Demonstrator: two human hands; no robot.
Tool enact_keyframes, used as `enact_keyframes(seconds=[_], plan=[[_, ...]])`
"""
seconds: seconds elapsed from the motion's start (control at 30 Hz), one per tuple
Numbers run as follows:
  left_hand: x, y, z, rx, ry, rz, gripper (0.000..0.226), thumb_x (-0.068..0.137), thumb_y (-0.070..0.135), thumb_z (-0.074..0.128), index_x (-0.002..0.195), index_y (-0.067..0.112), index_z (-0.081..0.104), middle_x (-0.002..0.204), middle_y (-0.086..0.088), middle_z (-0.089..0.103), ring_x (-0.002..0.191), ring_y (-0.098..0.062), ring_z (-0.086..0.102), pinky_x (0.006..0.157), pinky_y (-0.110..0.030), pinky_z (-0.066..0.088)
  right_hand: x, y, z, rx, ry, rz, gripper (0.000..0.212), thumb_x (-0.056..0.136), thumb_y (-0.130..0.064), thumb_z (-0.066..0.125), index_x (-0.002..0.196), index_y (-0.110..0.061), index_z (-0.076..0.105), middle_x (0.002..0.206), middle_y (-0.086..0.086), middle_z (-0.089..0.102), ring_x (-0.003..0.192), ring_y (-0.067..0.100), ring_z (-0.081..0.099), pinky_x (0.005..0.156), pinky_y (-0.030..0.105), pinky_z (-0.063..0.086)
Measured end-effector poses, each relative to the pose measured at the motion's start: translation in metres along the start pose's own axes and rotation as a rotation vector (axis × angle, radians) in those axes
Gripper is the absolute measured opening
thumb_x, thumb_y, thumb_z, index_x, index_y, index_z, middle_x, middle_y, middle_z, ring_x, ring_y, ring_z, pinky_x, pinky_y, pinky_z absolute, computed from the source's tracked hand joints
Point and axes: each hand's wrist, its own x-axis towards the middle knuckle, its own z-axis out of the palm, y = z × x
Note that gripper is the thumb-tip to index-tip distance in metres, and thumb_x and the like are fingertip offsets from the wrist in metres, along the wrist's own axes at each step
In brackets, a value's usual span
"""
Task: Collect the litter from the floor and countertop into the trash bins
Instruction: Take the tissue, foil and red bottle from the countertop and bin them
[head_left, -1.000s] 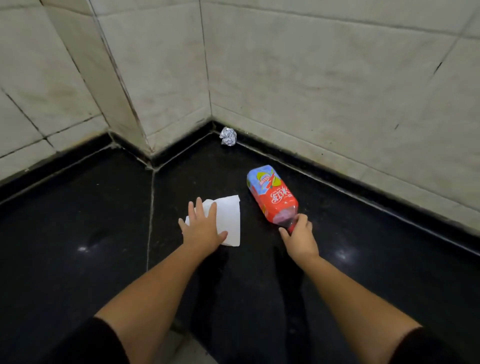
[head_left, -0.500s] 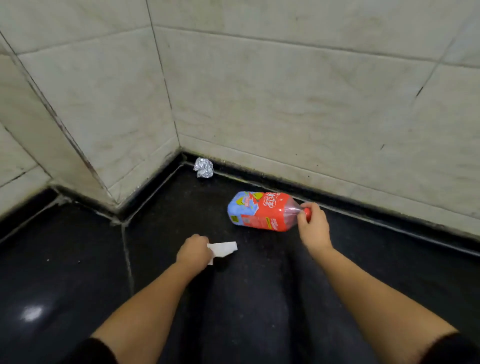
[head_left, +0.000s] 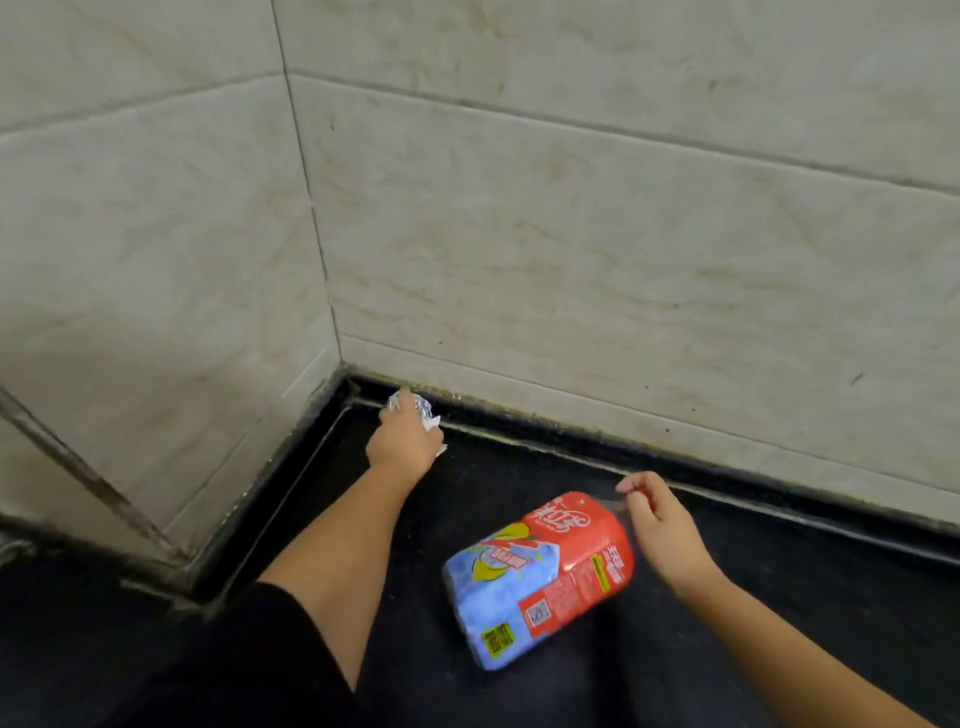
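Observation:
A plastic bottle (head_left: 540, 577) with a red and blue label hangs tilted just above the black floor. My right hand (head_left: 662, 525) grips it by the neck. My left hand (head_left: 402, 441) is stretched into the wall corner, closed around a white paper (head_left: 441, 450); only a small edge of the paper shows. Its fingertips touch a crumpled foil ball (head_left: 418, 408) that lies on the floor against the wall. Whether the foil is gripped I cannot tell.
Beige tiled walls (head_left: 571, 234) meet in a corner right behind the foil. A second wall edge (head_left: 93, 483) juts out at the left. The glossy black floor (head_left: 779, 561) stretches to the right along the wall base.
My left hand moved forward from the middle of the floor to the foil ball with the paper bunched in it. My right hand lifted the bottle and swung its base toward me.

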Motion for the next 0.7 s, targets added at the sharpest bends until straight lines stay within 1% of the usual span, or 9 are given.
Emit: enact_keyframes(seconds=[0.07, 0.13, 0.17, 0.23, 0.3, 0.37, 0.53, 0.6, 0.7], plan=[[0.02, 0.003, 0.009, 0.011, -0.041, -0.055, 0.082, 0.085, 0.045, 0.06, 0.149, 0.025, 0.012, 0.145, -0.023, 0.032, 0.118, -0.04, 0.053, 0.093, -0.044, 0.046, 0.004, 0.005, 0.007, 0.031, 0.001, 0.009, 0.026, 0.091, -0.004, 0.041, 0.081, -0.023, 0.054, 0.068, -0.001, 0.055, 0.059, 0.014, 0.045, 0.048, 0.012, 0.037], [0.035, 0.0, 0.014, 0.046, -0.058, -0.098, 0.088, 0.082, 0.049, 0.064, 0.15, 0.029, 0.011, 0.144, -0.023, 0.029, 0.116, -0.04, 0.054, 0.09, -0.044, 0.047, 0.007, 0.008, 0.011, 0.042, -0.004, 0.018, 0.028, 0.09, -0.002, 0.04, 0.08, -0.025, 0.054, 0.068, -0.001, 0.056, 0.06, 0.016, 0.046, 0.05, 0.017, 0.038], [0.041, -0.003, 0.015, 0.073, -0.055, -0.103, 0.086, 0.083, 0.049, 0.063, 0.149, 0.031, 0.012, 0.143, -0.024, 0.03, 0.115, -0.041, 0.055, 0.089, -0.044, 0.047, 0.007, 0.009, 0.012, 0.04, -0.009, 0.024, 0.029, 0.09, -0.002, 0.04, 0.08, -0.026, 0.053, 0.068, -0.001, 0.056, 0.06, 0.016, 0.047, 0.051, 0.019, 0.039], [0.045, -0.009, 0.014, 0.132, -0.041, -0.08, 0.071, 0.089, 0.042, 0.057, 0.147, 0.029, 0.018, 0.14, -0.025, 0.035, 0.113, -0.042, 0.055, 0.085, -0.043, 0.047, 0.007, 0.01, 0.013, 0.035, -0.016, 0.041, 0.029, 0.09, -0.003, 0.04, 0.079, -0.027, 0.053, 0.068, -0.002, 0.056, 0.059, 0.015, 0.047, 0.051, 0.02, 0.04], [0.04, -0.014, 0.013, 0.188, -0.019, -0.038, 0.054, 0.093, 0.036, 0.05, 0.141, 0.021, 0.029, 0.135, -0.026, 0.041, 0.11, -0.043, 0.056, 0.083, -0.043, 0.047, 0.005, 0.008, 0.013, 0.044, -0.018, 0.055, 0.028, 0.09, -0.005, 0.039, 0.078, -0.027, 0.052, 0.069, 0.0, 0.056, 0.059, 0.014, 0.046, 0.055, 0.025, 0.041], [0.028, -0.02, 0.013, 0.223, 0.003, 0.016, 0.045, 0.094, 0.034, 0.048, 0.133, 0.016, 0.035, 0.13, -0.026, 0.045, 0.107, -0.044, 0.058, 0.084, -0.044, 0.048, 0.001, 0.007, 0.012, 0.052, -0.024, 0.062, 0.027, 0.091, -0.007, 0.039, 0.078, -0.027, 0.051, 0.072, 0.003, 0.058, 0.061, 0.015, 0.047, 0.059, 0.03, 0.04], [-0.017, -0.03, 0.01, 0.255, -0.092, 0.082, 0.055, 0.089, 0.031, 0.056, 0.137, 0.02, 0.032, 0.131, -0.023, 0.047, 0.113, -0.044, 0.056, 0.091, -0.044, 0.047, -0.017, 0.006, -0.006, 0.003, -0.009, 0.044, 0.023, 0.094, -0.013, 0.041, 0.078, -0.025, 0.052, 0.071, -0.01, 0.055, 0.063, 0.004, 0.047, 0.059, 0.02, 0.038], [-0.035, -0.031, 0.004, 0.266, -0.092, 0.1, 0.056, 0.086, 0.029, 0.058, 0.135, 0.02, 0.033, 0.129, -0.022, 0.049, 0.112, -0.043, 0.057, 0.09, -0.043, 0.047, -0.024, 0.006, -0.017, 0.003, 0.007, 0.046, 0.023, 0.094, -0.014, 0.041, 0.077, -0.025, 0.051, 0.07, -0.008, 0.054, 0.064, 0.01, 0.049, 0.06, 0.025, 0.039], [-0.067, -0.032, -0.009, 0.265, -0.072, 0.091, 0.053, 0.084, 0.028, 0.058, 0.131, 0.019, 0.035, 0.126, -0.021, 0.051, 0.111, -0.041, 0.057, 0.089, -0.041, 0.047, -0.037, 0.009, -0.036, 0.048, 0.037, 0.067, 0.019, 0.094, -0.015, 0.041, 0.078, -0.021, 0.051, 0.073, 0.001, 0.057, 0.07, 0.024, 0.053, 0.069, 0.031, 0.043]])
